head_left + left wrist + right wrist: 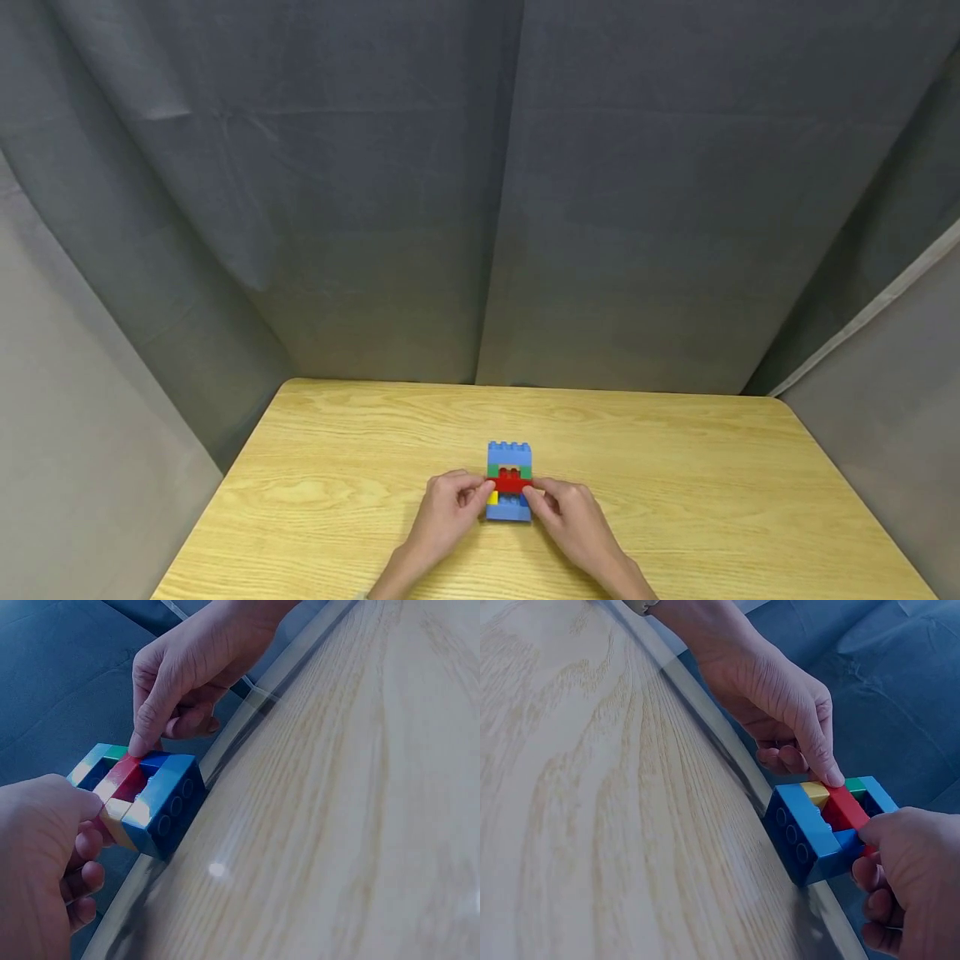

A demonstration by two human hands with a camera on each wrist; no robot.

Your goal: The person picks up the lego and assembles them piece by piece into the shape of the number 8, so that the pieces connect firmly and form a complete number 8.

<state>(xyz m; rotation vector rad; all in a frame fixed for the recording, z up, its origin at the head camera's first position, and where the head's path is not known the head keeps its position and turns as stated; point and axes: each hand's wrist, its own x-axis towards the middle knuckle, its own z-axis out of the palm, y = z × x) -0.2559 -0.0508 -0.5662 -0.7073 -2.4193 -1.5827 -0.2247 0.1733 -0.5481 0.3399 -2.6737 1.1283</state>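
Observation:
A small stack of toy building bricks is held between both hands over the wooden table. A red brick [510,485] spans its middle. Beyond it come green bricks [526,472] and a light blue brick [510,456] with a row of studs. Nearer me sit a yellow brick [492,498] on the left, a dark blue brick [847,839] on the right and another light blue brick [508,513]. My left hand [447,510] pinches the red brick's left end with thumb and fingers. My right hand [576,518] pinches its right end.
The wood-grain table [337,450] extends around the stack on all sides. Grey curtains [375,208] hang behind its far edge. Pale panels [67,400] stand to the left and right.

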